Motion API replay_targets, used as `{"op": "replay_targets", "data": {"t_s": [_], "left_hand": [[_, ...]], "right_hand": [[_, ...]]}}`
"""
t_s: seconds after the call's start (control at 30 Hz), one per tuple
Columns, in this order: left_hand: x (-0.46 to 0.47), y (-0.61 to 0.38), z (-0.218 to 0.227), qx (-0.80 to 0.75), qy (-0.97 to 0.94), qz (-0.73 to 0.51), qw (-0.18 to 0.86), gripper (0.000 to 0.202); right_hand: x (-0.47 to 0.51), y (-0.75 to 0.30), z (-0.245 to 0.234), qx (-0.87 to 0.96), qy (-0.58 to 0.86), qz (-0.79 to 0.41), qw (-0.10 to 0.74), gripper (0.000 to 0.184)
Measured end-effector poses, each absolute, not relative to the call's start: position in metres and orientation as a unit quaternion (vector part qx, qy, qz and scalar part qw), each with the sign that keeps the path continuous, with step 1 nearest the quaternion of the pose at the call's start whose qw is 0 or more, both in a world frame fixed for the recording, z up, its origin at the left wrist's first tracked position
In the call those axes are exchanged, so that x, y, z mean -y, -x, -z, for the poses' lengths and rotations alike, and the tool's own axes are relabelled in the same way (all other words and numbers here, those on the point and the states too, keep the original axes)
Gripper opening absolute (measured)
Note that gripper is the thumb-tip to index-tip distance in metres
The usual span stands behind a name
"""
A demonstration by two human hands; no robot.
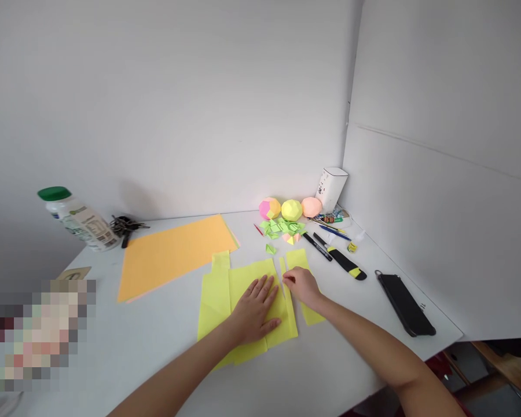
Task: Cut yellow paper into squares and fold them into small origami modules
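My left hand (pixel 254 310) lies flat, fingers spread, on a creased sheet of yellow paper (pixel 212 310). Fingertips of my right hand (pixel 303 286) are pinched together on a narrow yellow paper strip (pixel 290 315) along the sheet's right side; whether the strip is still joined to the sheet I cannot tell. Partly under my right hand and wrist is a wider yellow paper piece (pixel 296 256). A small yellow piece (pixel 220 260) shows at the sheet's upper left.
Orange paper sheets (pixel 169 255) lie at left, near a green-capped bottle (pixel 80 223) and keys (pixel 125 226). Behind are green folded pieces (pixel 282 227) and paper balls (pixel 292 209). A utility knife (pixel 341 259), black marker (pixel 318 247) and black phone (pixel 406 304) lie at right.
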State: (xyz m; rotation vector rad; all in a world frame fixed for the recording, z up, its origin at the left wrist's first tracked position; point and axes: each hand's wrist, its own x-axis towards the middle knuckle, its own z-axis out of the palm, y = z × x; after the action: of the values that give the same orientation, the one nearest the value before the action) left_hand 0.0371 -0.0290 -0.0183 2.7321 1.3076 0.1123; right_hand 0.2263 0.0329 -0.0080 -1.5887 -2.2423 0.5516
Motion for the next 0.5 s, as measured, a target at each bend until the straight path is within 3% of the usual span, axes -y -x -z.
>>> {"op": "replay_targets", "data": {"t_s": [0.23,0.37,0.5], "left_hand": [[0.021,-0.057,0.012,-0.392,-0.917,-0.061,0.037,0.074],[0.019,-0.068,0.013,-0.384,-0.920,-0.055,0.049,0.074],[0.019,-0.073,0.013,-0.415,-0.906,-0.042,0.065,0.081]], "right_hand": [[-0.036,-0.249,-0.006,0.847,0.493,-0.124,0.153,0.027],[-0.044,-0.269,0.002,0.907,0.412,-0.017,0.086,0.042],[-0.046,-0.272,0.016,0.901,0.432,-0.028,0.027,0.050]]}}
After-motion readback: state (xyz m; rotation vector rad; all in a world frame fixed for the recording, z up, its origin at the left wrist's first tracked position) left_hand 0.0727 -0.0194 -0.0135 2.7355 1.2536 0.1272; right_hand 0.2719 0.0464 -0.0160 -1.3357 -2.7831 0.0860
